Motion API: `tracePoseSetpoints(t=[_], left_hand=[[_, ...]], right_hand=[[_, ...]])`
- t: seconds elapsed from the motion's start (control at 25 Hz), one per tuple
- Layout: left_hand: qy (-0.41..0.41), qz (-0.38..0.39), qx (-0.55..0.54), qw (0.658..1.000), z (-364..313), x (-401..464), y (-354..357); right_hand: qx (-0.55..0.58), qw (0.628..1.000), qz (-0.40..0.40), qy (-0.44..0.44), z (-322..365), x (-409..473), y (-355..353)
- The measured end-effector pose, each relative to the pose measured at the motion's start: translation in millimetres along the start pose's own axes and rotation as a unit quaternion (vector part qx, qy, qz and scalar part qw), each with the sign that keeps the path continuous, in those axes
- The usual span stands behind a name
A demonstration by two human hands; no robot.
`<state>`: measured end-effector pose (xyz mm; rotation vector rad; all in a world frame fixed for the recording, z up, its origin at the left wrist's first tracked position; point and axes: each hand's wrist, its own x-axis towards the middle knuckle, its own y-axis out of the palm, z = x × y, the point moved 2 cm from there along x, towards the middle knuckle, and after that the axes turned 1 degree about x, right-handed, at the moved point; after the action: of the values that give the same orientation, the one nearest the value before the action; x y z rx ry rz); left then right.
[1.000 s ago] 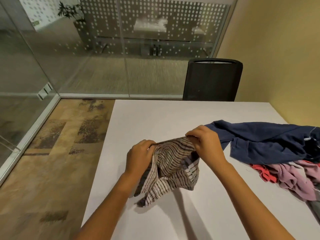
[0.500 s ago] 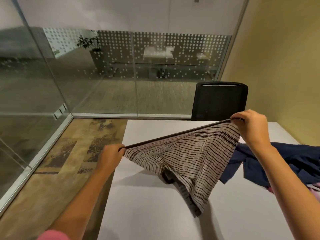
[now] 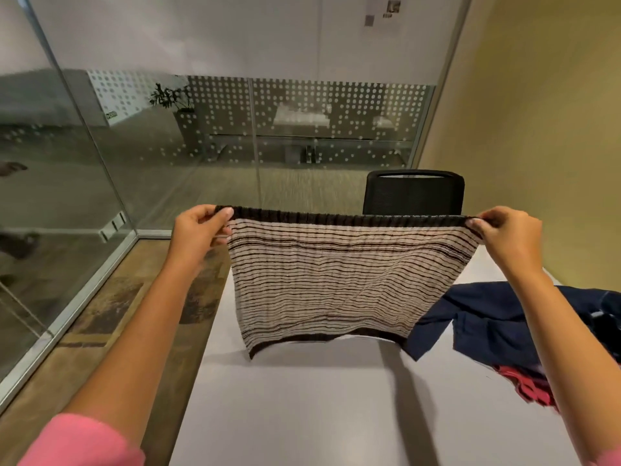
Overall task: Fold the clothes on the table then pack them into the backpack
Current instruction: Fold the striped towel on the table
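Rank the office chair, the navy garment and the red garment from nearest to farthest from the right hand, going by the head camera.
From the right hand:
1. Office chair, just left, behind the table.
2. Navy garment, below on the table.
3. Red garment, lowest, nearer the person.

Cream garment with thin dark-brown stripes and brown edging; navy cloth; red cloth; white table; black chair; pink sleeve.
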<state>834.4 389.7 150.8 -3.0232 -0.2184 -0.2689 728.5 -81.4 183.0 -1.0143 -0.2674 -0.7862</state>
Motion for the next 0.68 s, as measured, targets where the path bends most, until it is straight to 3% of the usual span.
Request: tracePoseSetpoints(t=[0.28,0.48,0.68], left_hand=[[0.017,-0.059,0.007,0.998,-38.1,2.7,1.8],[0.024,-0.067,0.046,0.996,-54.0,-7.6,6.1],[0.018,-0.077,0.069,0.995,-65.2,-9.4,8.2]], right_hand=[[-0.010,0.999,0.036,-0.034,9.5,16.5,-29.6],[0.092,0.994,0.067,0.000,9.3,15.7,-35.5],[0.014,0.999,0.025,-0.022,24.8,14.0,-46.1]])
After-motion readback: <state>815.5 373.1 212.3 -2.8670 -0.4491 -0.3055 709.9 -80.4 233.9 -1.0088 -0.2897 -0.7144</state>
